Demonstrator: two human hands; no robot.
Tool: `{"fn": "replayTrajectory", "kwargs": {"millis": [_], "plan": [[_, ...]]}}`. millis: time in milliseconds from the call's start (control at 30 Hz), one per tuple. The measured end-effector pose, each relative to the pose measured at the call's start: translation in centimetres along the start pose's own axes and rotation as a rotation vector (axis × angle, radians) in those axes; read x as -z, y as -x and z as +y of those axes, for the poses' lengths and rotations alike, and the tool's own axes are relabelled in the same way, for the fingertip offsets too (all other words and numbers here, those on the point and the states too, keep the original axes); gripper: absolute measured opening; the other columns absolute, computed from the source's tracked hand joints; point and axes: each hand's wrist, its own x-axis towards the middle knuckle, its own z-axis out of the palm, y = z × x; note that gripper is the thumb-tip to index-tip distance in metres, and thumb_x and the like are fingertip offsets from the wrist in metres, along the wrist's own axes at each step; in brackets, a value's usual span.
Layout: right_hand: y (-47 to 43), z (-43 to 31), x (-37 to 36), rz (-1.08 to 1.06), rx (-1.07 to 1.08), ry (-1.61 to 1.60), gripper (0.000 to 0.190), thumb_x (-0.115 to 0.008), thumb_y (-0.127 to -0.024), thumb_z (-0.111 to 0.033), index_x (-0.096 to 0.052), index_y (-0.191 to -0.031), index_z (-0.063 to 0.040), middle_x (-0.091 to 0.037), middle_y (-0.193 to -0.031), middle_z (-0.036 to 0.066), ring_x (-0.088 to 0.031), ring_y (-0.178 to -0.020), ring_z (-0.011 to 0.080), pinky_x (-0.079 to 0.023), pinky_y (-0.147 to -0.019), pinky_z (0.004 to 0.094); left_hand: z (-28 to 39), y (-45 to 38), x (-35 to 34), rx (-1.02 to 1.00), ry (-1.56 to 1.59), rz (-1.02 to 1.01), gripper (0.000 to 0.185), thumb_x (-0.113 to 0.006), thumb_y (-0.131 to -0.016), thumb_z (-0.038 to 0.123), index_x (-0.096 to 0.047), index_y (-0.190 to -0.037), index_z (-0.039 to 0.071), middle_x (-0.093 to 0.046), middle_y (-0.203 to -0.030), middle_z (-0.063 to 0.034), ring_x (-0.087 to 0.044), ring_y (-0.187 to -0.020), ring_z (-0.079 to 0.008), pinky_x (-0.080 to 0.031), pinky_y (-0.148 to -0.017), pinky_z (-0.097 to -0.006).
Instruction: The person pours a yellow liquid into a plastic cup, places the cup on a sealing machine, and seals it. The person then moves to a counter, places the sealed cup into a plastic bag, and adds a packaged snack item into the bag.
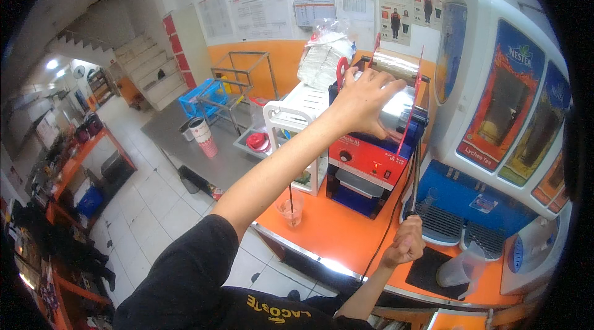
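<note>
A red and blue cup sealing machine [364, 156] stands on the orange counter, with a knob and a switch on its front. My left hand [369, 98] spans the shiny film roll [400, 109] on its top, fingers spread and curved over it, thumb at the front. A second film roll [394, 63] sits behind. My right hand [404, 243] is closed around the grip of the machine's long lever [416, 181], which points down towards me. A grey metal tray [359, 183] shows in the machine's front opening. Whether a cup is inside cannot be seen.
A clear plastic cup with a dark stick [290, 213] stands left of the machine on the orange counter [320, 232]. A Nestea drink dispenser [499, 93] rises at right, near a translucent pitcher [459, 267]. A white rack [290, 121] and a patterned tumbler [203, 137] are at left.
</note>
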Motion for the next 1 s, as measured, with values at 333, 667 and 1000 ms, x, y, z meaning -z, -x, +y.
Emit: {"fn": "replayTrajectory", "kwargs": {"millis": [333,667,1000], "plan": [[0.3,-0.5,-0.2,-0.038,-0.079,0.077,0.043,-0.035,-0.092,-0.021,-0.032,-0.05,-0.009,-0.031,-0.048,0.004,-0.032,-0.051,0.0165,-0.039,-0.074,0.0372,-0.6,0.5,-0.4,0.023,0.009,0.004,0.097,-0.086,-0.047,0.047,-0.047,-0.131,0.016,-0.053,-0.123,-0.0107,-0.048,-0.118,-0.0309,-0.032,-0.094,-0.0608],[-6.0,-1.4,-4.0,0.113,-0.087,0.073,0.039,-0.035,-0.095,-0.017,-0.03,-0.057,-0.009,-0.026,-0.055,0.002,-0.03,-0.057,0.0151,-0.031,-0.06,0.0316,-0.5,0.5,-1.6,0.06,-0.008,0.038,0.108,-0.087,-0.042,0.05,-0.044,-0.136,0.017,-0.054,-0.116,-0.0096,-0.049,-0.111,-0.0318,-0.031,-0.096,-0.0639],[-27.4,7.9,-6.0,-0.176,0.531,1.103,0.021,-0.047,-0.096,-0.024,-0.058,-0.089,-0.008,-0.057,-0.085,0.006,-0.054,-0.081,0.0223,-0.038,-0.072,0.0343,-0.3,0.3,-1.5,0.063,0.019,0.057,0.108,-0.087,-0.042,0.053,-0.046,-0.135,0.017,-0.053,-0.115,-0.0101,-0.048,-0.111,-0.0318,-0.031,-0.095,-0.0637]]}}
